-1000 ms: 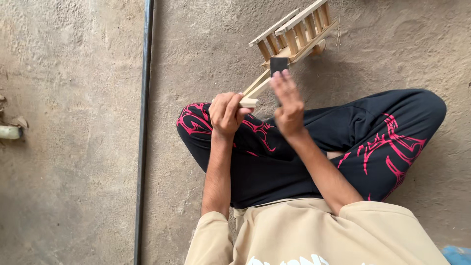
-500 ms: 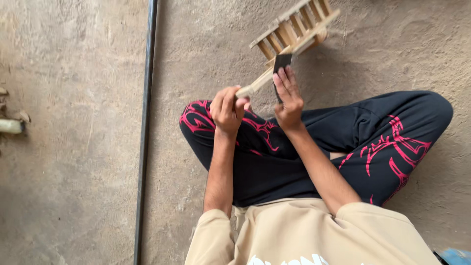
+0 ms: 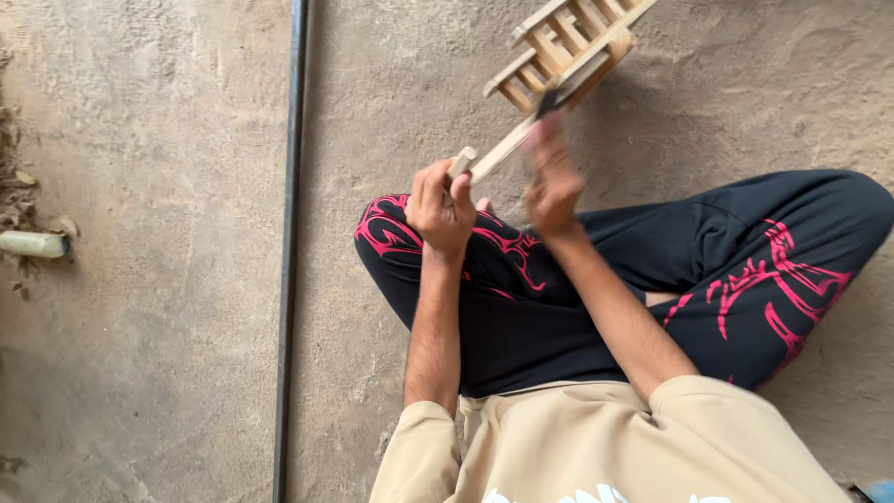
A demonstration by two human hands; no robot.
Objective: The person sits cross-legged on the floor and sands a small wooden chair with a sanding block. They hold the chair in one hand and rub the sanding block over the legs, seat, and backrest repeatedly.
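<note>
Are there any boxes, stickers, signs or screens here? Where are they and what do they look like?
No boxes, stickers, signs or screens show.
Closest thing: white print on the beige shirt, bottom edge, cut off by the frame.
Red swirl pattern on the black trousers, across both knees.
The left hand and right hand hold a pale slatted wooden frame, bare of any label.
</note>
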